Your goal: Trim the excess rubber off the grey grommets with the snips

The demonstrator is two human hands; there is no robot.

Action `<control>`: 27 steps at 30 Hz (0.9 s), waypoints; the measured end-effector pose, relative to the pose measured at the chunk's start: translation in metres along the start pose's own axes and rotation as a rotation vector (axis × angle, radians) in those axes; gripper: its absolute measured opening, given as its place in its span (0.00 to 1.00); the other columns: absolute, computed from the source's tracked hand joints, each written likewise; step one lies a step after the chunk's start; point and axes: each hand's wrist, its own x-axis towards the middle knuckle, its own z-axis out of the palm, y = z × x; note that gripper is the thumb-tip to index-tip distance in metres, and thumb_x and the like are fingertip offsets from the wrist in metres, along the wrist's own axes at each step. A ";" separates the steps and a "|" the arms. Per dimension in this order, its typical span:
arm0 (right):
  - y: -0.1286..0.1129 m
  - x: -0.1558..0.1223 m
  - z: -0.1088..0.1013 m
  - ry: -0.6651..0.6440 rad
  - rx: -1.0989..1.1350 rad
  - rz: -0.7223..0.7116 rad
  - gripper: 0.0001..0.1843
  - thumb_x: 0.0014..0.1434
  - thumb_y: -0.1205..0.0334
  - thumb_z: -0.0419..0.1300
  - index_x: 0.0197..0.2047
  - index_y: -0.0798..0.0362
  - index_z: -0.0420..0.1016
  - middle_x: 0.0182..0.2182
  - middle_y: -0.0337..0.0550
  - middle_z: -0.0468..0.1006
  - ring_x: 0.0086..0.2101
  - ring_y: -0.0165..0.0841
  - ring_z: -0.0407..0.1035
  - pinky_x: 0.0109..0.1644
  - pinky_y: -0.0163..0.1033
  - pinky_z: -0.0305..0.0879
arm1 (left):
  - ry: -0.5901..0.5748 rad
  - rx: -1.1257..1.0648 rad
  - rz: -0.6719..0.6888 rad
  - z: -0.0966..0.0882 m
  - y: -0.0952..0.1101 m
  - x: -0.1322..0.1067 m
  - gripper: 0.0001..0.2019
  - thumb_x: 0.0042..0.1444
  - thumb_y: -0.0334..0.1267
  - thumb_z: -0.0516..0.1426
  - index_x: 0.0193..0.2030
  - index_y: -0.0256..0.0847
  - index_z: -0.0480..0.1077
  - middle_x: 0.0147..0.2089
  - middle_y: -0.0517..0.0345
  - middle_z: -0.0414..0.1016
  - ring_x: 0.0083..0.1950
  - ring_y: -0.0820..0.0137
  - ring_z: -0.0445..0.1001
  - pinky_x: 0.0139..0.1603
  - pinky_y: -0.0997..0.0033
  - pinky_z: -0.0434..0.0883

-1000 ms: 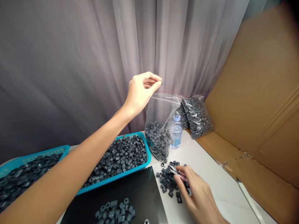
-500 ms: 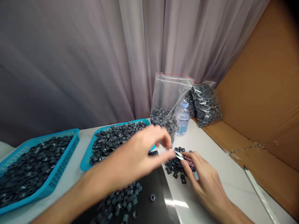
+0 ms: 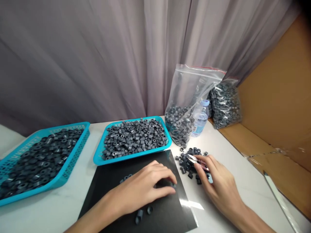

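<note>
My left hand [image 3: 150, 184] is low over a black sheet [image 3: 170, 213], its fingers curled and thumb extended. Between thumb and index fingertip sits a small dark grey plastic ring [image 3: 173, 185]. More such pieces are partly hidden under and behind this hand, and a few loose grey rings [image 3: 150, 210] lie just in front of it. My right hand [image 3: 216, 178] is closed around small snips [image 3: 193, 159] with pale metal blades and a pinkish handle. Their tips point left, over a loose pile of dark rings [image 3: 186, 165] on the white table.
Two blue baskets, one at far left [image 3: 73, 161] and one behind the sheet [image 3: 99, 155], hold many grey rings. A half-filled zip bag [image 3: 181, 123], a water bottle [image 3: 201, 119] and a full bag [image 3: 225, 103] stand behind. Cardboard [image 3: 279, 103] borders the right side.
My left hand has moved away from the snips, down over the black sheet. The right hand still grips the snips above the pile. The camera view has shifted slightly.
</note>
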 end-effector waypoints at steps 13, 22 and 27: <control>-0.012 -0.004 -0.005 0.007 0.127 -0.160 0.14 0.71 0.65 0.54 0.59 0.54 0.69 0.37 0.46 0.75 0.33 0.33 0.75 0.34 0.36 0.73 | 0.543 -0.209 0.238 0.007 0.013 -0.004 0.10 0.59 0.31 0.66 0.47 0.46 0.78 0.41 0.64 0.82 0.43 0.72 0.79 0.49 0.74 0.73; -0.011 -0.005 -0.007 -0.008 0.154 -0.130 0.13 0.71 0.66 0.54 0.58 0.54 0.70 0.37 0.45 0.74 0.33 0.32 0.74 0.35 0.36 0.73 | 0.562 -0.142 0.235 0.011 0.009 -0.003 0.10 0.58 0.32 0.66 0.46 0.48 0.78 0.42 0.65 0.82 0.47 0.71 0.78 0.54 0.71 0.72; -0.012 -0.005 -0.008 -0.010 0.163 -0.124 0.14 0.72 0.65 0.54 0.58 0.54 0.70 0.37 0.46 0.74 0.34 0.32 0.74 0.35 0.37 0.74 | 0.557 -0.123 0.237 0.014 0.005 -0.001 0.10 0.59 0.32 0.66 0.46 0.48 0.78 0.42 0.65 0.83 0.47 0.70 0.77 0.54 0.70 0.71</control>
